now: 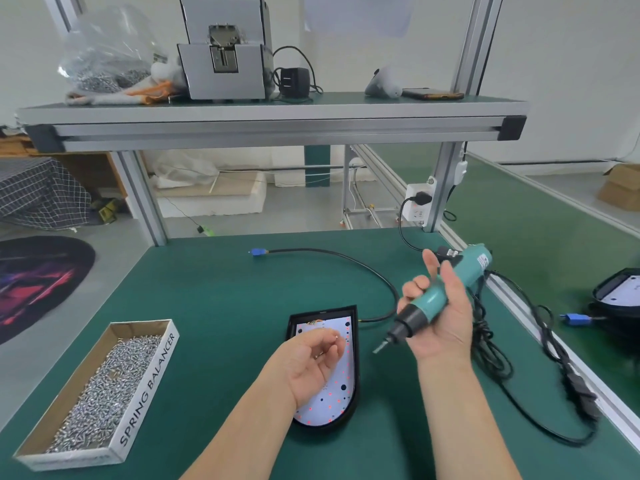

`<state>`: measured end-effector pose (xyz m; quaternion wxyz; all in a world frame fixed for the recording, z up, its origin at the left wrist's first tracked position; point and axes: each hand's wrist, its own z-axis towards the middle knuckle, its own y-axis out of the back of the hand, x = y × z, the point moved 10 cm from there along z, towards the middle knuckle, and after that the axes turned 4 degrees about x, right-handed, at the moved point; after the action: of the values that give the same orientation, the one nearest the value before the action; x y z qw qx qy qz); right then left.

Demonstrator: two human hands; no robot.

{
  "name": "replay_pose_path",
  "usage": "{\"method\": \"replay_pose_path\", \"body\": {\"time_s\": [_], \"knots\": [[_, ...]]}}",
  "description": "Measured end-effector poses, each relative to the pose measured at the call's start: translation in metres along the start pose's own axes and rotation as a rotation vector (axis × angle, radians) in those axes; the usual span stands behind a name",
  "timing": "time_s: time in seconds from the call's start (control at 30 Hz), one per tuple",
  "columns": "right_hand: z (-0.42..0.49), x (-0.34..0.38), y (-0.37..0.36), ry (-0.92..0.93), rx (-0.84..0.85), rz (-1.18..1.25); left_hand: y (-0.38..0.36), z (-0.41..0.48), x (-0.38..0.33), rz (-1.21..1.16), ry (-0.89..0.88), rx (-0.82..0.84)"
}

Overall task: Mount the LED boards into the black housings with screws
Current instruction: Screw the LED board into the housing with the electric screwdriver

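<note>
At your far left, the cardboard box of screws (pixel 93 389) sits near the front edge of the table (pixel 214 306), and open green mat lies between it and your work. Your left hand (pixel 311 358) hovers over the LED board (pixel 332 407) with its fingers curled, and the thumb and forefinger appear to pinch one small screw (pixel 335 337). The board lies inside the black housing (pixel 322 314) at centre front, so seating looks done. Your hand and the small dark holes keep me from telling whether any screw is driven. Judge this unit as at the fastening step, with most of its screws still to do.

Its cable (pixel 346 258) arcs away behind, clear of your reach. Your right hand (pixel 440 323) grips the electric screwdriver (pixel 440 296), fingers wrapped round the barrel and one digit lifted straight. The bit points down-left, apart from the board. The driver's cord (pixel 491 362) loops just right of the housing toward the aluminium rail (pixel 540 327), so you have less room there. Beyond the rail lies another housing (pixel 616 292), its state unclear.
</note>
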<state>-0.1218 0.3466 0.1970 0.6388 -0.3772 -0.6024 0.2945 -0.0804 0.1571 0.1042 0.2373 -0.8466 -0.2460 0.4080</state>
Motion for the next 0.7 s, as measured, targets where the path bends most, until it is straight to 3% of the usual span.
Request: {"method": "replay_pose_path", "body": {"time_s": [0.1,0.23,0.43,0.7], "knots": [[0.004,-0.001,-0.013,0.089,-0.074,-0.106,-0.002,-0.001,0.001,0.022,0.007,0.027],[0.005,0.0,-0.033,0.164,-0.037,-0.242,-0.003,0.0,0.004,0.03,0.023,0.04],[0.002,0.01,-0.035,0.328,-0.144,-0.296,-0.007,-0.001,0.004,0.015,0.027,0.069],[-0.004,0.003,-0.03,0.386,-0.22,-0.354,-0.006,0.0,0.005,0.005,0.044,0.063]]}}
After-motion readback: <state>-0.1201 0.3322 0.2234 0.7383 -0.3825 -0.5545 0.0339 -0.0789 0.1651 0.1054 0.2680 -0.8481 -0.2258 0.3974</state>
